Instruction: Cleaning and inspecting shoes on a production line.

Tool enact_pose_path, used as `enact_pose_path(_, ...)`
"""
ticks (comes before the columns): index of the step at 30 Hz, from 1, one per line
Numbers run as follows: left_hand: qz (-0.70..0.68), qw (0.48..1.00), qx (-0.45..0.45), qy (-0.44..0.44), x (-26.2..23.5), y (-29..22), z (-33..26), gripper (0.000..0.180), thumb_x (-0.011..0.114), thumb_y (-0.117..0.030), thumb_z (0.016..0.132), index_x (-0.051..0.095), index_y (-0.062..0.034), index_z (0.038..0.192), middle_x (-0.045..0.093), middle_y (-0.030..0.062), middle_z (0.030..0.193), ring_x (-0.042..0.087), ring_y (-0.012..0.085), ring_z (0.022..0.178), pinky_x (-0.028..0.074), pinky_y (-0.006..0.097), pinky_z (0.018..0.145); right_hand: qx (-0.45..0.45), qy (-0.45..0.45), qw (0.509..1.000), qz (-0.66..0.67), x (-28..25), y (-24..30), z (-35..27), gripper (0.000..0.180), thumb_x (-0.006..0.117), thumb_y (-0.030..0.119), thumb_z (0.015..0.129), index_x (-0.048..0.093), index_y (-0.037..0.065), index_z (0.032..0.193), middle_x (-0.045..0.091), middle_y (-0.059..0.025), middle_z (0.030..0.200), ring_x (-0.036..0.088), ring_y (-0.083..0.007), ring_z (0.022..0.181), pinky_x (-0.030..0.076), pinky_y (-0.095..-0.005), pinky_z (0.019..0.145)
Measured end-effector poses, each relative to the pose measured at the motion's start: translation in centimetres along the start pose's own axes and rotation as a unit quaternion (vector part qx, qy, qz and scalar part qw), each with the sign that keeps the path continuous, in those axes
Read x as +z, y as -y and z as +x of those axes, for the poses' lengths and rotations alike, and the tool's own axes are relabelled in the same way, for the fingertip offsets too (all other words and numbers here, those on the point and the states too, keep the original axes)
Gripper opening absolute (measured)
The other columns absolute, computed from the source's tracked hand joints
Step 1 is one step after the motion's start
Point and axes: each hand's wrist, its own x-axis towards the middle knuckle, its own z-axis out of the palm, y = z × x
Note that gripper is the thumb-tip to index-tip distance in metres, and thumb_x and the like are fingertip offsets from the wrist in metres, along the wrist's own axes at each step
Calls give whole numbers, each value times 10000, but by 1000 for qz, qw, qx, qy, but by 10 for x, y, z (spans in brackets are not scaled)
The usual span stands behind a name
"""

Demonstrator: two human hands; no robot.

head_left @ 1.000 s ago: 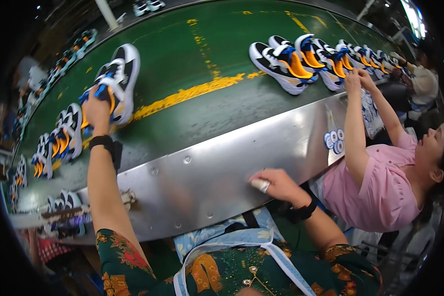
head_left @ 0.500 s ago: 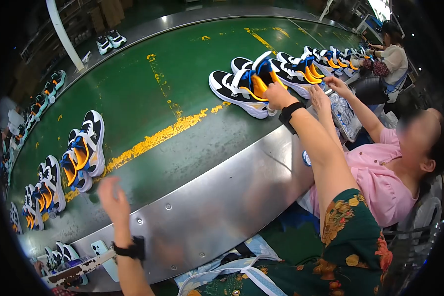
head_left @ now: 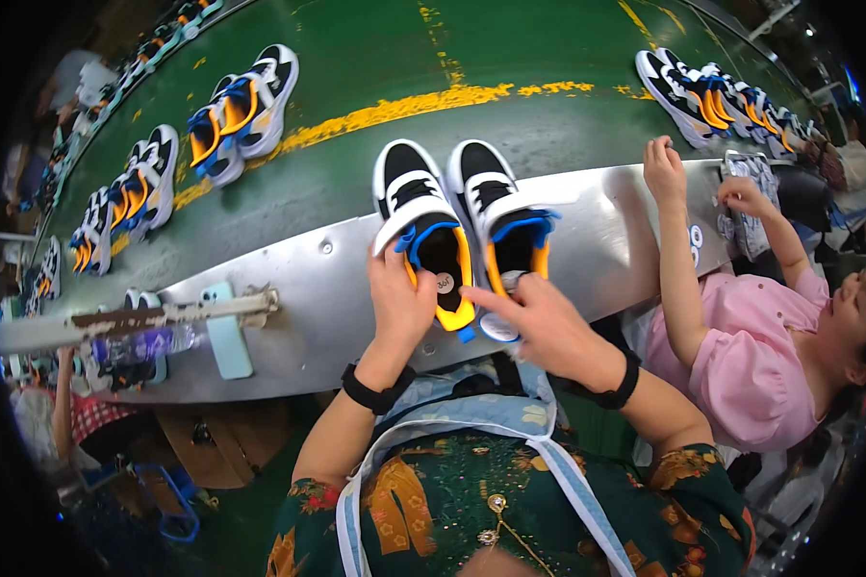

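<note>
Two sneakers (head_left: 407, 168) have come off the green conveyor (head_left: 356, 48) over the steel counter's (head_left: 587, 221) edge, toes pointing away. The left hand (head_left: 399, 298) pinches the left sneaker's collar; the right hand (head_left: 558, 332) points its index finger there, its hold on the right sneaker (head_left: 481, 173) hard to tell.

Two sneakers (head_left: 414, 186) front and centre, two black wristbands (head_left: 379, 392), one phone (head_left: 226, 332), one green tabletop (head_left: 356, 53), one steel ledge (head_left: 308, 322), one pink-topped co-worker (head_left: 746, 361). Nearest pair at left (head_left: 272, 82): two more; farther shoes (head_left: 159, 168) overlap on both sides, no reliable count.
</note>
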Motion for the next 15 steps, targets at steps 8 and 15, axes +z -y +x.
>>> enact_pose_path(8, 42, 996, -27, 78, -64, -23, -60, 564, 651, -61, 698, 508, -9, 1241, 497, 230, 1154, 488, 411, 1081, 408, 442, 942, 30, -101, 982, -157, -40, 9, -23, 441, 708, 77, 703, 625, 65, 1136, 467, -133, 831, 498, -319, 793, 434, -409, 709)
enact_pose_path(15, -14, 987, 90, 129, -70, -30, -30, 442, 650, -26, 679, 618, -52, 1119, 557, 161, 1107, 509, 346, 1059, 421, 402, 928, 128, -98, 965, 205, 57, 41, 10, 773, 734, 153, 748, 354, 92, 1419, 487, -183, 950, 522, -329, 831, 444, -385, 748)
